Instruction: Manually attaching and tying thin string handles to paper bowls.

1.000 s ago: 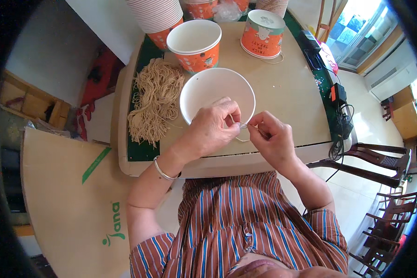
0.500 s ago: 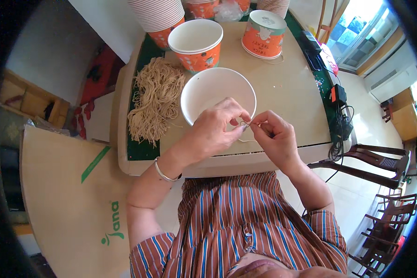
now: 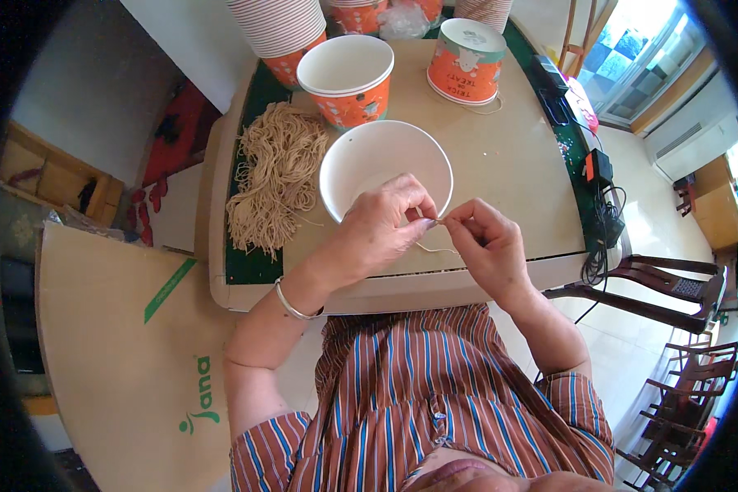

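My left hand (image 3: 389,215) and my right hand (image 3: 488,244) meet fingertip to fingertip at the near right rim of a white-lined paper bucket (image 3: 383,152). Both are closed in a pinch on a thin beige cord (image 3: 436,249), whose loose end trails below the fingers over the table. Whether the cord is knotted or passes through the bucket is hidden by my fingers. To the left of the bucket lies a thick bundle of beige cords (image 3: 275,176). Behind it stand nested orange paper buckets (image 3: 351,102).
An upside-down orange bucket (image 3: 465,70) with a cord loop stands at the back right. Tall bucket stacks (image 3: 279,33) line the back edge. Black cables and an adapter (image 3: 600,170) lie along the right edge. A large cardboard box (image 3: 115,344) stands at my left.
My fingertips have drawn closer around the cord, and the small loop between them no longer shows. The trailing end has shifted slightly left. The buckets stay in place.
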Available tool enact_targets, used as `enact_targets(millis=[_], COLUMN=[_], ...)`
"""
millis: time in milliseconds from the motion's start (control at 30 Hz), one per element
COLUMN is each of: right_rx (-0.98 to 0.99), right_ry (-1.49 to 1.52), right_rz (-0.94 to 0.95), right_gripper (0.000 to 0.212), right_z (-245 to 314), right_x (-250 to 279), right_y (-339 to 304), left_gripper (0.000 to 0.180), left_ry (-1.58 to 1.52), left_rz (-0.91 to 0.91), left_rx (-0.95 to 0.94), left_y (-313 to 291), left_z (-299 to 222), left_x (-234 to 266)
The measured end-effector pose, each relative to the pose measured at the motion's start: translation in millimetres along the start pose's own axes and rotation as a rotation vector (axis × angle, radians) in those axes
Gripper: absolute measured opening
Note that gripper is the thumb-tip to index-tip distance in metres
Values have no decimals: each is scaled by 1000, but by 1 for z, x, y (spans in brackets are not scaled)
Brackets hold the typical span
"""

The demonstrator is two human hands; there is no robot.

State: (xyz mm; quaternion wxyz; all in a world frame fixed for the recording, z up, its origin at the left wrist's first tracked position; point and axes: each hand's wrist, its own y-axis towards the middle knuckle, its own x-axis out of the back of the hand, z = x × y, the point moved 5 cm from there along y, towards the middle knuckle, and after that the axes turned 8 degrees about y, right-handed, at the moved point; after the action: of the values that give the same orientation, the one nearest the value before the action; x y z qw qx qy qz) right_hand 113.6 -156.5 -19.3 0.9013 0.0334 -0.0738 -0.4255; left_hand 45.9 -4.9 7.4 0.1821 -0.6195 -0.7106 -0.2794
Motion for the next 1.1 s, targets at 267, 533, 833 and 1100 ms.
enact_targets(millis=[267,533,833,1100], right_rx=[3,61,93,91], right_ry=[-88,-10,-56,-99], right_rz=[-21,-42,28,85], right_gripper=[7,5,3,4], right_z=[2,7,14,24], right_x=[3,-1,-4,-4], right_y=[-3,-4,3,9], left_gripper=[10,11,13,13], left_ry=[23,36,-32,-134], left_rz=[-8,-21,-34,8], left_rx=[-24,-72,-111,-45], left_y=[-1,-2,-1,1], left_z=[-1,-2,-1,4], left_x=[0,1,-1,0])
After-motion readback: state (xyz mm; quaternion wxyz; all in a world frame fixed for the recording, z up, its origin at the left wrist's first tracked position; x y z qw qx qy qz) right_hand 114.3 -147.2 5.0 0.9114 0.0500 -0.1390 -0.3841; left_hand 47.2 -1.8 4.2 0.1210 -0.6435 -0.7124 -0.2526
